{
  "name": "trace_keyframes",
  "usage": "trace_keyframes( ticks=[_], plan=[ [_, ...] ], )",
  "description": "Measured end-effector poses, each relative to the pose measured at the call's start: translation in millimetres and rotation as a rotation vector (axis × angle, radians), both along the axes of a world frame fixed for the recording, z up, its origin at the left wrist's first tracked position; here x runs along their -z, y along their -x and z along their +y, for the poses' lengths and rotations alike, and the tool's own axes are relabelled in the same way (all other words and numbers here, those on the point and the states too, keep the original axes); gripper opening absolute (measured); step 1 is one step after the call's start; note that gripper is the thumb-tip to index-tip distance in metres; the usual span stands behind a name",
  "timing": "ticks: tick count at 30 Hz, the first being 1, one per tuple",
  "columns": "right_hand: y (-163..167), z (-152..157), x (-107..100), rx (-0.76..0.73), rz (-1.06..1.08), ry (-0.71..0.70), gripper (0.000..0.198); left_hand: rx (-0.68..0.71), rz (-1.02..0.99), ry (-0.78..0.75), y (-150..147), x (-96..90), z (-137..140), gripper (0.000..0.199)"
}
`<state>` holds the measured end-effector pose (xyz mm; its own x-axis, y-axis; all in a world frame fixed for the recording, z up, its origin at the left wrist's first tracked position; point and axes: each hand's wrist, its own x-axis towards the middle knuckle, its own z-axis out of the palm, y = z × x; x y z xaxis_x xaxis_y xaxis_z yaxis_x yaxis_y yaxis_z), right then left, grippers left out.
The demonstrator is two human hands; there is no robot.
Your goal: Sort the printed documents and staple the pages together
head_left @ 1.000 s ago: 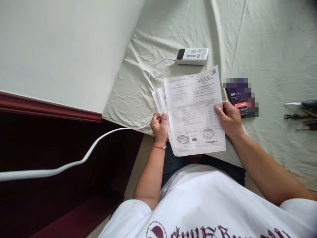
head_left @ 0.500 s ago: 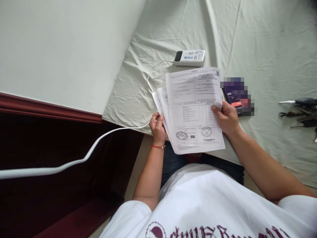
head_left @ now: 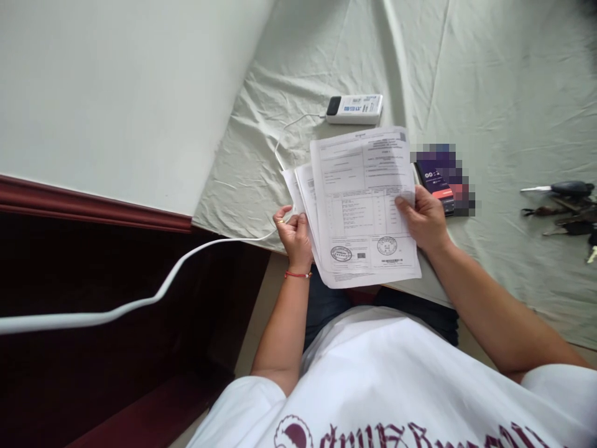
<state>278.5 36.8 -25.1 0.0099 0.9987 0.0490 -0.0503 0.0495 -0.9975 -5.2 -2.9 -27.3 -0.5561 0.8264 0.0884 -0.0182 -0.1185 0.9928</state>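
Observation:
Several printed paper sheets [head_left: 361,205] are held up over the near edge of the cloth-covered table, slightly fanned toward the left. The top sheet carries a table of text, two round stamps and a barcode. My right hand [head_left: 426,218] grips its right edge, thumb on top and fingers beneath. At the lower left, my left hand [head_left: 293,233], with a ring and a red wrist string, pinches the edges of the sheets behind. Its index finger is bent up off the paper. The lower sheets are mostly hidden.
Beyond the papers lies a white power bank [head_left: 355,109] with a white cable [head_left: 186,258] near it, running off left. A lit phone [head_left: 436,183] rests right of the papers. Keys [head_left: 569,202] lie farther right. A wall [head_left: 116,93] bounds the table's left side.
The fingers of my left hand have loosened and lifted a little at the paper edge. My right hand keeps its hold, and the view has shifted slightly.

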Motion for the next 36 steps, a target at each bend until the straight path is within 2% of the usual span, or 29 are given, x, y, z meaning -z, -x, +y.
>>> trace_keyframes(
  ticks=[5, 9, 14, 19, 24, 28, 33, 36],
  plan=[
    [-1, 1, 2, -0.012, 0.032, -0.002, 0.036, -0.008, 0.094, -0.018, 0, 3.3, 2, 0.038],
    [0, 1, -1, -0.019, 0.108, -0.006, 0.041, -0.019, 0.021, -0.007, 0, 4.7, 4, 0.040],
    [1, 1, -4, -0.037, 0.137, 0.005, 0.040, 0.048, -0.127, -0.028, -5, -2.2, 2, 0.049],
    [1, 0, -5, -0.060, 0.110, -0.002, 0.038, 0.070, -0.059, 0.032, -1, 0.8, 1, 0.044],
    [0, 1, -2, 0.018, 0.040, 0.022, 0.040, -0.014, 0.003, 0.061, 5, 8.1, 4, 0.048],
    [-2, 1, 3, 0.018, -0.026, 0.023, 0.040, -0.029, -0.025, 0.032, 2, 4.6, 3, 0.055],
    [-2, 0, 2, 0.101, -0.100, -0.022, 0.039, 0.038, -0.082, 0.027, 2, 0.7, 1, 0.045],
    [0, 1, 3, 0.125, -0.070, -0.039, 0.041, 0.020, -0.034, 0.012, 3, 2.2, 2, 0.042]
  ],
)
